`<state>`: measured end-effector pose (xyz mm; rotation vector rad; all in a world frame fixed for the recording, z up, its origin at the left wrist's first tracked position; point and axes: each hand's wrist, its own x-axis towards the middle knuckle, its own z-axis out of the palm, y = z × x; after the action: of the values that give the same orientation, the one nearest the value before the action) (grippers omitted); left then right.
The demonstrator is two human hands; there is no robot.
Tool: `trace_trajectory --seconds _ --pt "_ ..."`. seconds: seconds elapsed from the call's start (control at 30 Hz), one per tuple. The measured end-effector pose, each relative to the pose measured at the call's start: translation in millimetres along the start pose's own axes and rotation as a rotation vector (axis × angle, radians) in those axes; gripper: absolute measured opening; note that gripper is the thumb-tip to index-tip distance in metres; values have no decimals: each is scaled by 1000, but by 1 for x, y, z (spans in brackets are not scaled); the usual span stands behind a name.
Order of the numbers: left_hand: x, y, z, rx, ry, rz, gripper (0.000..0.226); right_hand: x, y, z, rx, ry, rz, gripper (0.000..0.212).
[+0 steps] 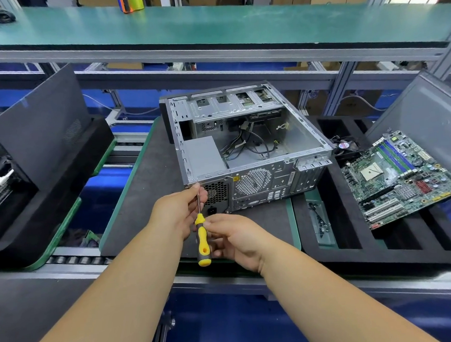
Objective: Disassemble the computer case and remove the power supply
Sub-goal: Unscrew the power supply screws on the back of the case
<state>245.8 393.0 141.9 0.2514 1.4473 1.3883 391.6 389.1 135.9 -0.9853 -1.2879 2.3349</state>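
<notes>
Open grey metal computer case (246, 145) lies on dark table mat (150, 181); grey box power supply (205, 159) inside, near-left corner. Left hand (180, 210) pinches shaft, right hand (237, 239) grips yellow-handled screwdriver (202, 242) at case rear.

Open computer case (246, 142) lies on its side on dark mat, rear panel facing viewer; grey power supply (204, 156) still inside near-left corner, loose cables beside it.

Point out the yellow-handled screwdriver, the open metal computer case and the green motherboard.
Yellow-handled screwdriver (202, 239): head view, on its handle.
Open metal computer case (266, 180): head view, on its rear panel.
Green motherboard (403, 177): head view, on the board's middle.
</notes>
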Motion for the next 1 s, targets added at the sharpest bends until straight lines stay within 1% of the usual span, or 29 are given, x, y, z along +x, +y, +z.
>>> trace_trajectory --seconds 0.1,0.27,0.53,0.67,0.8,0.9,1.0 --pt "-1 -1 1 -51 7 37 12 1 -3 -1 -79 -9 -8 15" --pt "-6 -1 3 -43 3 50 12 4 1 -1 -178 54 4 12" --pt "-8 -3 5 -78 13 43 12 -1 0 -7 -154 96 31 15" --pt "-9 -4 5 -112 11 31 12 -2 -1 -11 -118 112 24 12" --pt "-13 -6 7 -136 2 31 13 0 3 -10 -107 169 -15 9" --pt "-14 -5 5 -102 0 32 16 3 7 -4 -133 203 -31 9" --pt "-13 -3 3 -57 1 15 17 7 9 4 -129 202 -49 10"
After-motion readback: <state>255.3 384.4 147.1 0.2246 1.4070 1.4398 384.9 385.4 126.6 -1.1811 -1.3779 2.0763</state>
